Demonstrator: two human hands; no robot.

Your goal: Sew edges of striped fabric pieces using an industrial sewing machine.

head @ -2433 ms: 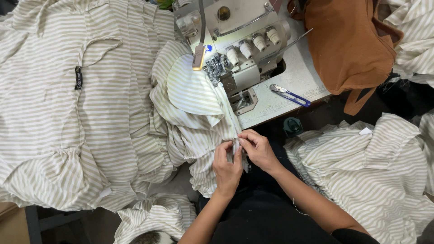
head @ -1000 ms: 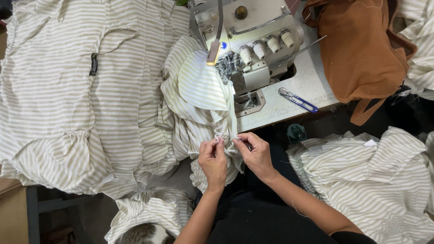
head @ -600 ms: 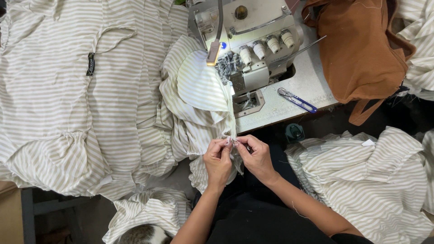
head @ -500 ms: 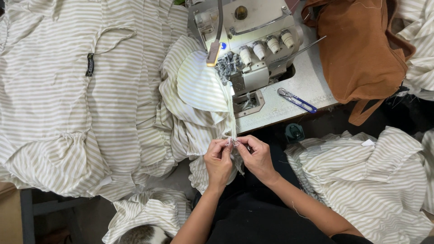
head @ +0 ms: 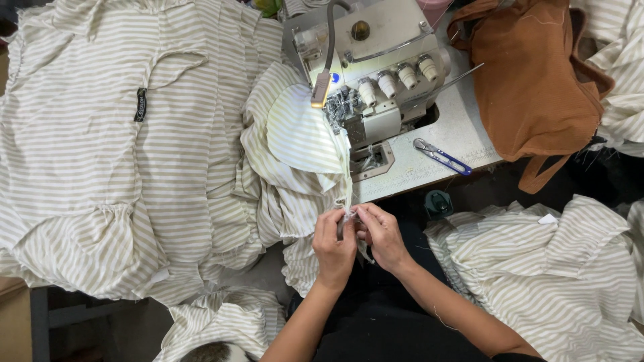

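Where our two hands meet just below the table edge, we pinch the same narrow seam edge of the striped garment [head: 298,194]: the left hand [head: 333,249] closes its fingertips on the fabric from the left, and the right hand [head: 381,234] closes on it from the right, thumbs nearly touching. Holding it this close seems to keep the edge taut and the thread tail at the seam end steady between the fingers. The cloth runs up from our grip in a taut strip to the overlock sewing machine [head: 365,74], still lying under its lamp, so the piece stays aligned with the presser foot. Just right of the machine, thread snips with blue handles [head: 441,156] lie on the white table [head: 463,127], within easy reach of the right hand. Beyond them sits a brown garment [head: 537,80]. A large pile of striped pieces [head: 100,167] spreads to the left, and another striped heap [head: 557,281] lies to the right.
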